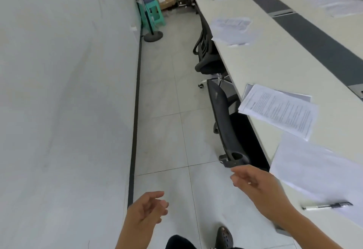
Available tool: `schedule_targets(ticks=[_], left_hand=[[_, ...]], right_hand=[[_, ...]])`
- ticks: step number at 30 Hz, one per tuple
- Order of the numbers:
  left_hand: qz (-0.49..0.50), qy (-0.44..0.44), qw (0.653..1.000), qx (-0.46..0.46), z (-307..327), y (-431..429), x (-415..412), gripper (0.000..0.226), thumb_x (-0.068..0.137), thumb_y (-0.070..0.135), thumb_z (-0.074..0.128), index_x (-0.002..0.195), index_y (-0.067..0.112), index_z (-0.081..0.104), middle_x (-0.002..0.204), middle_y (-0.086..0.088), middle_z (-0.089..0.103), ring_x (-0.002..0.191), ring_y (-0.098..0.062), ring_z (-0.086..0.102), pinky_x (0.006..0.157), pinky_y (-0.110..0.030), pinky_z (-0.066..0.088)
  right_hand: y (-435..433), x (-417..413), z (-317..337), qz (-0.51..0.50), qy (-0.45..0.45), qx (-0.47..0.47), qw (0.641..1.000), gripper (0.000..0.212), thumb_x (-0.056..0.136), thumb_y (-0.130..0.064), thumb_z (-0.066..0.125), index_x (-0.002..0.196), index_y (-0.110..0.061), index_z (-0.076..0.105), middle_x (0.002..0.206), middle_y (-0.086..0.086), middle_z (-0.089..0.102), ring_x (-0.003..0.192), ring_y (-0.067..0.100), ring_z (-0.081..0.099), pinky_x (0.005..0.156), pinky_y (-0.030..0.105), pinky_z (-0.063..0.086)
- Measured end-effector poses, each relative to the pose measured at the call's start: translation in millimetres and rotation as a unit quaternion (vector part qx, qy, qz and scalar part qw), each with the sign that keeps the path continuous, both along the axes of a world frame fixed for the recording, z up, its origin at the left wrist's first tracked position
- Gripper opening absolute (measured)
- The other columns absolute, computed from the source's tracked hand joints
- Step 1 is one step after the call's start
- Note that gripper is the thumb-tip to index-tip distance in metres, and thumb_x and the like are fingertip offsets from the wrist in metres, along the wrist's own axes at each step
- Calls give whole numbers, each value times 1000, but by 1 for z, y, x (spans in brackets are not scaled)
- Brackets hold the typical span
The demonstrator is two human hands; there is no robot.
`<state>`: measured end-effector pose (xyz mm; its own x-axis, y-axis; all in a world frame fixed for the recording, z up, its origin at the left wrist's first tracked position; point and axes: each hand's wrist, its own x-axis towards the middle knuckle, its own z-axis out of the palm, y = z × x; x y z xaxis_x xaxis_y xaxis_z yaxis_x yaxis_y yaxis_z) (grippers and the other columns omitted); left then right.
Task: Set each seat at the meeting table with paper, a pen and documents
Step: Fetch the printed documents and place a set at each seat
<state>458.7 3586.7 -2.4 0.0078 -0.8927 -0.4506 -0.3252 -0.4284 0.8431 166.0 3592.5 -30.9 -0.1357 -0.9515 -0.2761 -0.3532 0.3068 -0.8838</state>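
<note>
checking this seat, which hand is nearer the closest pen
Right. The right hand hovers left of the pen, at the table edge; the left hand is farther left, over the floor.

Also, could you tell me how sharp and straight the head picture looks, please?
Head view: the wide lens bows the wall and table edge; the far papers are blurred, the near printed sheet sharper; light is soft and even, without glare.

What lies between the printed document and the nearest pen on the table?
A blank sheet of paper lies there, as the head camera's view shows.
</note>
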Motion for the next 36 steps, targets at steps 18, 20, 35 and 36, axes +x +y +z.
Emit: schedule_targets(ticks=[18, 20, 35, 36], left_hand=[[-368, -3, 930, 14, -2, -419, -94, 29, 70, 28, 67, 96, 16, 69, 82, -9, 75, 76, -22, 72, 68, -28, 52], [-425, -3, 905, 1, 2, -445, -130, 21, 76, 28, 70, 96, 22, 69, 84, -7, 76, 79, -17, 72, 73, -27, 52], [-681, -96, 723, -68, -48, -497, -349, 16, 90, 37, 60, 106, 36, 61, 99, 13, 68, 93, 1, 63, 75, -12, 44], [-691, -106, 711, -83, -53, -500, -361, 18, 90, 36, 59, 108, 34, 61, 100, 15, 66, 93, 3, 61, 73, -10, 43]], right_hand=[[-193, 1, -15, -385, 9, 61, 921, 17, 89, -19, 68, 96, -34, 67, 82, -16, 73, 75, 3, 68, 70, 13, 50], [-194, -2, -17, -439, 3, 64, 896, 17, 87, -18, 70, 95, -33, 68, 83, -15, 73, 76, 4, 68, 72, 17, 49], [-254, -106, -63, -599, -19, 138, 789, 21, 91, -24, 63, 111, -29, 63, 92, -16, 69, 90, -5, 62, 72, 14, 45], [-258, -109, -68, -617, -28, 137, 774, 25, 90, -23, 64, 115, -26, 62, 97, -15, 69, 93, -2, 62, 77, 18, 48]])
